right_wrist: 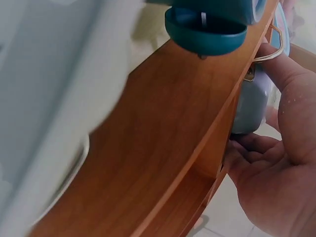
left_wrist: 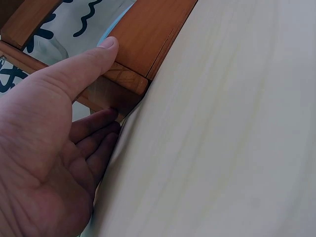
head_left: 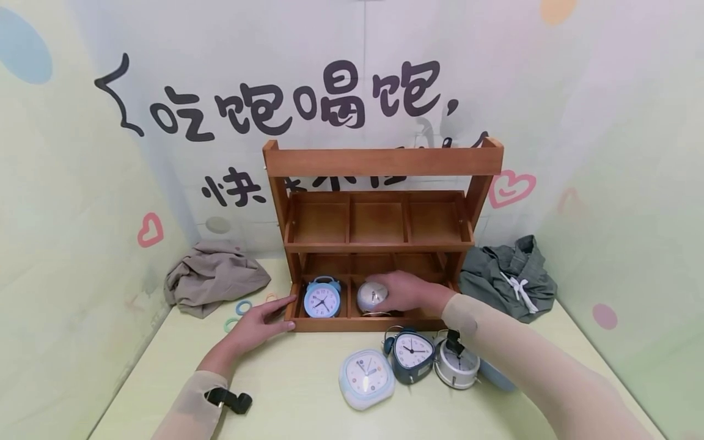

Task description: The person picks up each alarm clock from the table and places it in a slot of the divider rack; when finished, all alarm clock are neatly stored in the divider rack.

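A brown wooden shelf rack (head_left: pixel 385 162) stands against the wall, its tiers divided into compartments. My left hand (head_left: pixel 258 327) holds the left front corner of the bottom tray. In the left wrist view, the thumb (left_wrist: pixel 84 66) lies on the front board and the other fingers bend at its side. A light blue alarm clock (head_left: pixel 322 300) stands upright in the bottom left compartment. My right hand (head_left: pixel 404 290) grips a grey alarm clock (head_left: pixel 371 296) in the middle compartment beside it. The right wrist view shows this clock (right_wrist: pixel 251 106) between thumb and fingers, its wire handle near the thumb.
In front of the rack are a white-and-blue clock (head_left: pixel 365 380), a dark blue triangular clock (head_left: pixel 412 354) and a white round clock (head_left: pixel 456 366). A blue object (head_left: pixel 497 376) is partly under the right forearm. Folded cloths, beige (head_left: pixel 214 278) and dark green (head_left: pixel 508 278), flank the rack.
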### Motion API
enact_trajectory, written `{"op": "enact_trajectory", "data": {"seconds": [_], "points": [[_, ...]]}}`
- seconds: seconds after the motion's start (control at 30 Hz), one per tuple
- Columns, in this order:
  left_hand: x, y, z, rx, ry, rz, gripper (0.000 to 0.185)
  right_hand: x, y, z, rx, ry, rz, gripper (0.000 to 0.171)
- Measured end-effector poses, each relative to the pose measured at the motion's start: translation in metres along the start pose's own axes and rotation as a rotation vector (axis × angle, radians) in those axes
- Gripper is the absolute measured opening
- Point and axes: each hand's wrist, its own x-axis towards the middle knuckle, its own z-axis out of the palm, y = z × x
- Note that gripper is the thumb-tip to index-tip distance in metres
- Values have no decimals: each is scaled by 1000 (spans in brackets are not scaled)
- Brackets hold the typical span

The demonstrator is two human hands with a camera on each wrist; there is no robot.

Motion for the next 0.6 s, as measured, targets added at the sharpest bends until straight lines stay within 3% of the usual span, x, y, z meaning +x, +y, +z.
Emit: {"op": "enact_trajectory", "data": {"seconds": [0.33,0.6], "points": [[1,0,0,-1,-6,-26,72,-5,-3,-5,-43,-32,7,80],[0,0,0,7,-12,-23,72,-18,-13,-14,-58,4,29,77]]}}
